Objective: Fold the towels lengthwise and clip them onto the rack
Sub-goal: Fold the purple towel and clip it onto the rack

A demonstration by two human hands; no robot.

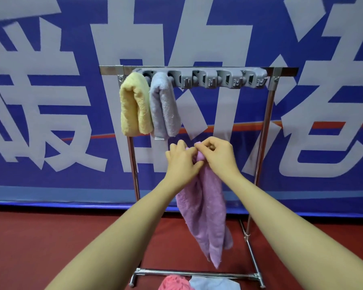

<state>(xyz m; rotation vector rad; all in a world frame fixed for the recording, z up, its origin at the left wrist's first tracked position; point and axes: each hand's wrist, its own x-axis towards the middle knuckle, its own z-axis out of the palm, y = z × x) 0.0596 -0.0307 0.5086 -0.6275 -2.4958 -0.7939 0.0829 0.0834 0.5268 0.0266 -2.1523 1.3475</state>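
Pink towel, pale blue towel: floor, by rack base. Lilac fluffy towel: hanging, top pinched by left hand and right hand. Banner writing unreadable.

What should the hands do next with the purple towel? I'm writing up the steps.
Probably lift the purple towel, gripped at its top by the left hand and right hand, to the free third clip beside the grey towel; it hangs folded, not yet clipped.

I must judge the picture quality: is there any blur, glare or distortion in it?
Head view: wide-angle bending bows the rack's top bar; the banner lettering looks smeared at the edges; small glints on the chrome post; both hands and the purple towel are fairly sharp.
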